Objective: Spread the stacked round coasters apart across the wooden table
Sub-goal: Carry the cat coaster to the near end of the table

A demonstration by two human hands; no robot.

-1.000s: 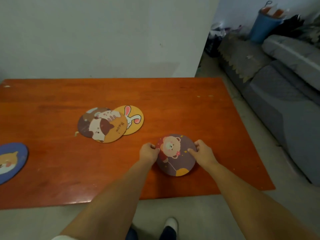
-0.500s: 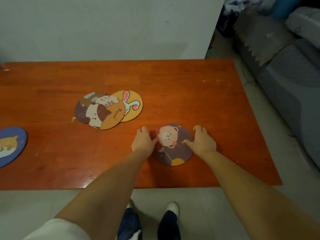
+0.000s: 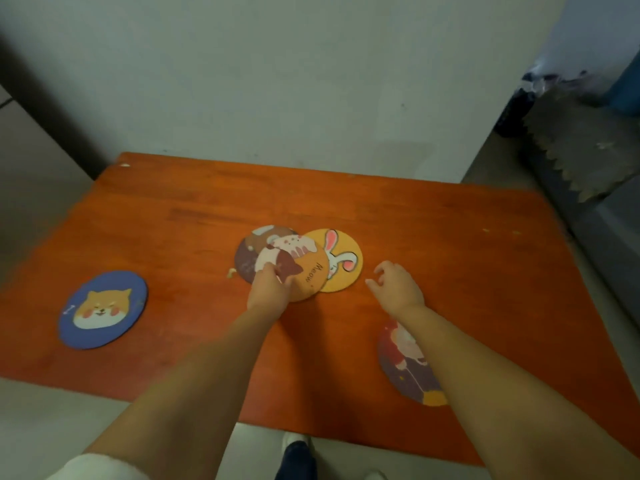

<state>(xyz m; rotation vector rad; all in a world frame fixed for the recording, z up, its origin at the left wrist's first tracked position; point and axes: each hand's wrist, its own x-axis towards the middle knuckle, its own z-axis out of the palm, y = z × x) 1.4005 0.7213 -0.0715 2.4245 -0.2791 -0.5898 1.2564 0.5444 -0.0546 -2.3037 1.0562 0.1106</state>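
Three round coasters overlap at the middle of the wooden table [image 3: 450,244]: an orange cat coaster marked "Meow" [image 3: 308,271] on top, a yellow rabbit coaster [image 3: 341,258] under its right side, a brown coaster [image 3: 247,258] under its left. My left hand [image 3: 270,292] lies on the cat coaster's near-left edge, fingers on its face. My right hand [image 3: 396,289] hovers just right of the rabbit coaster, fingers apart, holding nothing. A blue dog coaster [image 3: 103,310] lies alone at the left. A purple bear coaster [image 3: 405,368] lies near the front right, partly under my right forearm.
A pale wall stands right behind the table's far edge. A grey sofa [image 3: 588,161] with a patterned cover sits to the right. A small crumb [image 3: 231,272] lies left of the pile. My shoes show on the floor below the table's near edge.
Both hands left the bear coaster and moved up to the overlapping pile; my left hand now rests on the cat coaster. The camera view shifted, so the bear coaster appears lower right.
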